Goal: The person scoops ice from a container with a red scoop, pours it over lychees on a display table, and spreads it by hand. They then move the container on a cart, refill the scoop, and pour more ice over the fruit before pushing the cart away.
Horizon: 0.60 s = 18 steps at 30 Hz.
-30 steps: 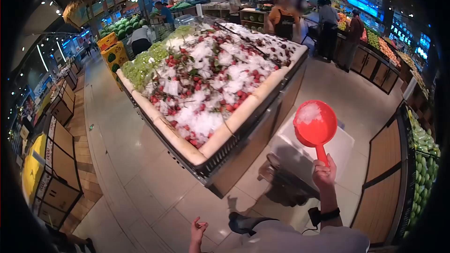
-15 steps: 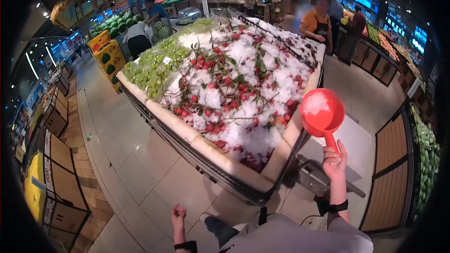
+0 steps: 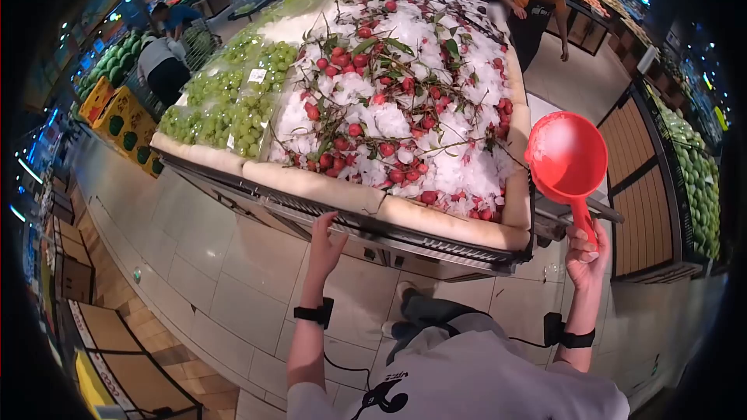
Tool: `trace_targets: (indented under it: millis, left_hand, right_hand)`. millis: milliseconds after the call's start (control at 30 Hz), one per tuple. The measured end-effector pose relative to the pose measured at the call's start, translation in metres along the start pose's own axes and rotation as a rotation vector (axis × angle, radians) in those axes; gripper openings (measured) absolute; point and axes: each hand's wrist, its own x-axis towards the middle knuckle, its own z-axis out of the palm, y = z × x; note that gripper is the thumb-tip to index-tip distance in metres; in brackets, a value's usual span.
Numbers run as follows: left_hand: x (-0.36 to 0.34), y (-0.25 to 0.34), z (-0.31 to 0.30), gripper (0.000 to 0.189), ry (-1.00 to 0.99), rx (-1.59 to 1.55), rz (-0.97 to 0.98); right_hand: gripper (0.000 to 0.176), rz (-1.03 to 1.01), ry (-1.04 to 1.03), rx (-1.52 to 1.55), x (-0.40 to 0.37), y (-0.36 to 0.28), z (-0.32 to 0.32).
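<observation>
A red plastic water scoop [image 3: 572, 159] is held up at the right by its handle, with my right hand [image 3: 588, 255] closed round it. White ice shows inside the bowl. My left hand [image 3: 325, 241], fingers apart and holding nothing, is raised in front of the pale padded edge [image 3: 327, 189] of a display bin. In the bin, red lychees [image 3: 354, 131] with twigs and leaves lie among crushed ice [image 3: 381, 120]. Bagged green grapes [image 3: 247, 97] fill its left side.
Behind the bin's right corner stands a person in an orange shirt and dark apron [image 3: 531, 19]. Two more people bend near watermelons [image 3: 114, 70] at the left. Yellow boxes [image 3: 128, 120] stand beside the aisle. A slatted wooden stand [image 3: 642, 202] is at my right.
My left hand has risen from low down to the bin's front edge, its fingers spreading. The view has tilted down and come closer to the bin. The scoop stays in my right hand.
</observation>
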Motion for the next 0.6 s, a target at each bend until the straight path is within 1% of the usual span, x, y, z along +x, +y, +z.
trace_targets:
  millis: [33,100,133,167,233,267,300,367,400,433,467,500,533,600]
  left_hand:
    - [0.023,0.001,-0.002,0.049,-0.018,0.086,0.115]
    - [0.064,0.008,-0.003,0.052,-0.032,0.188,0.211]
    - [0.078,0.014,-0.005,0.047,-0.05,0.188,0.237]
    - [0.095,0.016,-0.006,0.047,-0.058,0.185,0.244]
    - [0.122,0.013,-0.018,0.043,-0.254,0.266,0.233]
    - [0.129,0.013,-0.024,0.036,-0.27,0.305,0.236]
    - [0.133,0.011,-0.031,0.036,-0.283,0.311,0.235]
    - [0.149,0.01,-0.044,0.031,-0.439,0.299,0.142]
    - [0.157,0.012,-0.051,0.029,-0.51,0.314,0.198]
    - [0.162,0.017,-0.058,0.028,-0.546,0.368,0.265]
    - [0.168,0.02,-0.062,0.026,-0.549,0.408,0.381]
    - [0.17,0.036,-0.066,0.024,-0.558,0.406,0.386]
    - [0.174,0.046,-0.07,0.023,-0.612,0.415,0.46]
    - [0.182,0.073,-0.076,0.024,-0.706,0.444,0.638]
  right_hand:
    - [0.036,-0.021,-0.003,-0.001,0.001,0.009,0.002]
    - [0.034,-0.093,0.023,-0.007,0.003,0.028,0.008]
    - [0.032,-0.122,0.009,-0.014,0.006,0.037,0.009]
    - [0.032,-0.134,0.01,-0.013,0.01,0.042,0.01]
    - [0.03,-0.216,0.078,-0.214,0.017,0.055,0.009]
    - [0.04,-0.226,0.083,-0.239,0.023,0.064,0.01]
    - [0.04,-0.231,0.092,-0.23,0.028,0.075,0.012]
    - [0.047,-0.287,0.067,-0.349,0.046,0.097,0.018]
    - [0.057,-0.279,0.034,-0.334,0.054,0.104,0.019]
    - [0.056,-0.28,0.029,-0.311,0.059,0.109,0.017]
    - [0.056,-0.276,-0.026,-0.236,0.066,0.114,0.016]
    - [0.055,-0.27,-0.069,-0.159,0.07,0.12,0.016]
    - [0.055,-0.293,-0.059,-0.155,0.07,0.128,0.018]
    - [0.057,-0.286,-0.065,0.056,0.072,0.142,0.025]
